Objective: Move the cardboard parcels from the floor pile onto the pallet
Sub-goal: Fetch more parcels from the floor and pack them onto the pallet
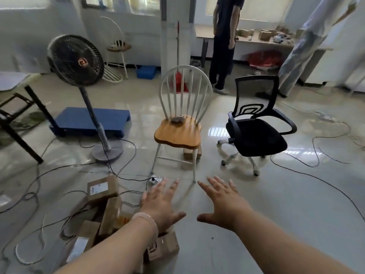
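Grey-beige glossy tile, the floor (pixel 276 204) fills most of your view, and everything the job needs lies on it. The blue pallet (pixel 112 118) sits low and flat at the far left, well apart from you, and what shows of its top is bare. The fan (pixel 76 60) stands on its pole right in front of the pallet, so I judge you will have to go round its base, not straight across. The wooden chair (pixel 178 131) and the black office chair (pixel 256 135) stand side by side ahead of you.

The parcels (pixel 109 214) are heaped at your lower left, tumbled at odd angles. Cables (pixel 135 150) trail over the floor and in among them, so a box may well snag or shift when pulled. The near box (pixel 166 247) lies just under your left wrist, the easiest to reach.

Your left grip (pixel 162 204) and right grip (pixel 223 202) are both released, fingers spread and palms down, grasping nothing. They hover side by side without touching, the left above the edge of the heap. That reads as a reach about to start, with no parcel lifted yet. A stray box (pixel 190 153) sits under the wooden chair, apart from the heap.
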